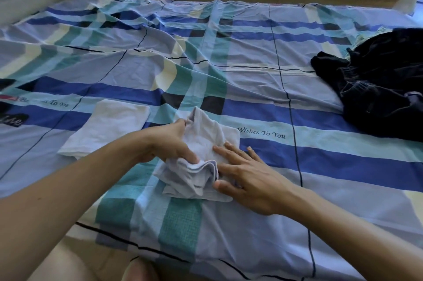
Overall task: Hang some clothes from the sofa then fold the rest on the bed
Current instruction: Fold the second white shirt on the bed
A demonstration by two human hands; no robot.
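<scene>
I see the bed (251, 230) covered by a rumpled sheet (229, 69) checked in blue, teal and cream, with printed script across it. Near its front edge lies a crumpled pale garment (201, 159), partly folded. Just beside it to the left sits a folded white cloth (109, 127), flat. Well apart, by the right edge, a heap of dark clothes (384, 88) lies loose

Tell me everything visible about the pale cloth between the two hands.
The pale cloth is thin, whitish, soft-looking fabric, crumpled and partly folded, with layered hemmed edges bunched near its front. It lies on the checked bedsheet. The left hand grips its left side; the right hand presses flat on its right side.
</scene>
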